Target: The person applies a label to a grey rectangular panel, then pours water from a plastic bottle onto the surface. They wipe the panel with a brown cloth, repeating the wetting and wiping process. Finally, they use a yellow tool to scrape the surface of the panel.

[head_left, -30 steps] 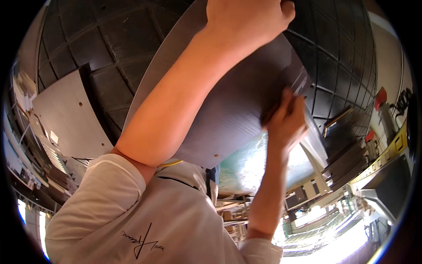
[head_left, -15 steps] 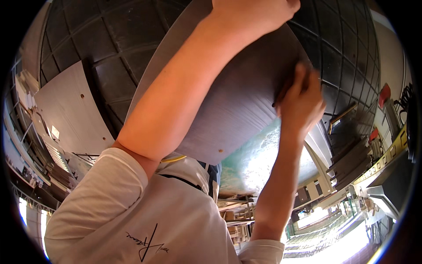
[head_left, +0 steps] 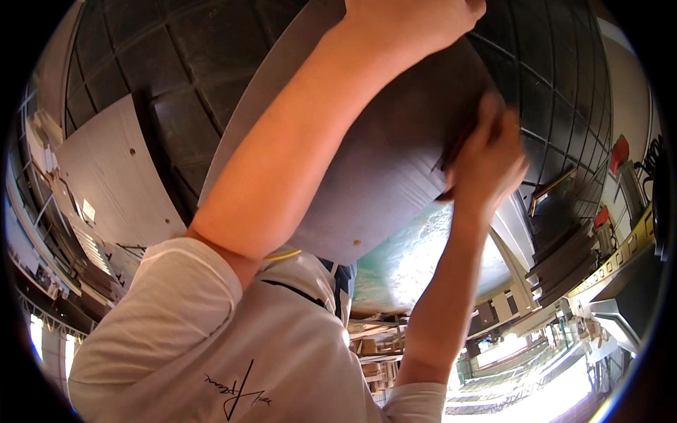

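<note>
A grey wood-grain board (head_left: pixel 381 176) lies in front of me, with a small round hole near its close edge. My left hand (head_left: pixel 437 21) is over the far part of the board; the top of the picture cuts it off and its fingers are hidden. At the board's right edge is my right hand (head_left: pixel 491 158), its fingers curled and blurred by motion. Something small and dark shows by these fingers, too smeared to name. My left forearm crosses over the board and covers part of it.
Under the board is a dark surface (head_left: pixel 180 56) divided into squares by grooves. A second grey board (head_left: pixel 116 169) with small holes lies at left. A thin gold-coloured strip (head_left: pixel 553 189) is at right, near stacked dark boards (head_left: pixel 564 264). Below shows a glossy green floor (head_left: pixel 384 278).
My right hand has shifted slightly right, still at the board's right edge. My left hand and forearm have moved a little to the right. The board looks nearly unmoved.
</note>
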Tool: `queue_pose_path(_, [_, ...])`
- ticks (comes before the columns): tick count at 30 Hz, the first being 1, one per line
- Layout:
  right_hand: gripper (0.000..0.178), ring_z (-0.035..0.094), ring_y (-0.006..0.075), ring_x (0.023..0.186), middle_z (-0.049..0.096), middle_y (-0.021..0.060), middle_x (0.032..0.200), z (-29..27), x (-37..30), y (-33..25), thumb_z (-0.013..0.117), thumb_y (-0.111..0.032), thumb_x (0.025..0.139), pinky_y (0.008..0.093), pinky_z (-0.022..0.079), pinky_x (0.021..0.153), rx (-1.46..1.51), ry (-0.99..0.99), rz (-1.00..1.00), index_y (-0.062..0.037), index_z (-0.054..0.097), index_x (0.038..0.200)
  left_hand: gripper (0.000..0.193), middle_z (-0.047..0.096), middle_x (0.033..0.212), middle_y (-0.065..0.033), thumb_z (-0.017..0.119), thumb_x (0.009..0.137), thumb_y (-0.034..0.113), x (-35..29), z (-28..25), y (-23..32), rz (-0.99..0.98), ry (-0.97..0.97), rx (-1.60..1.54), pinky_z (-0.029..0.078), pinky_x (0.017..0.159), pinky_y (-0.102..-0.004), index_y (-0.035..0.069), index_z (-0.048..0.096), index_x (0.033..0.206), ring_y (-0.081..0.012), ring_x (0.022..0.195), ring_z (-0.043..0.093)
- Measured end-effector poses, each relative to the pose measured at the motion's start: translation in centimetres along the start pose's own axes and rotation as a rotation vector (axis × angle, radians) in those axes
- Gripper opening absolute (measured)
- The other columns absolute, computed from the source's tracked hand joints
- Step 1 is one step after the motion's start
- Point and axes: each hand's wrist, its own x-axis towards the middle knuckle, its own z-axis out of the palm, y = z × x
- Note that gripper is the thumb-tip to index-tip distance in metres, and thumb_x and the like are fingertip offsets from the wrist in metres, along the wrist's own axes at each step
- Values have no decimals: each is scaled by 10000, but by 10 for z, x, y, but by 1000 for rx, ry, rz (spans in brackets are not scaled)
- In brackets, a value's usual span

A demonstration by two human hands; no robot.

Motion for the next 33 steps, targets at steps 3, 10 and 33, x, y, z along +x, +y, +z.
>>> queue_pose_path(3, [355,709,290,583,703,142,696,2,-12,-1,624,-427,1027,417,513,495,29,0,-13,-124,651,843,289,683,677,-134,697,875,280,0,-6,0,-7,-7,-1,426,823,-460,59,716,689,-320,741,666])
queue_pose_path(10, [394,704,327,585,697,130,697,-5,8,1,613,-463,1025,437,496,485,-17,-47,19,-126,608,822,301,680,661,-122,695,883,286,0,-7,2,8,-14,0,433,801,-458,68,708,677,-312,725,669])
queue_pose_path(33, [331,696,300,545,689,123,676,13,-49,-3,624,-411,1032,392,502,463,57,91,-68,-138,631,846,311,668,653,-151,693,871,281,4,-10,0,-66,-77,-80,415,773,-468,52,699,661,-342,705,670])
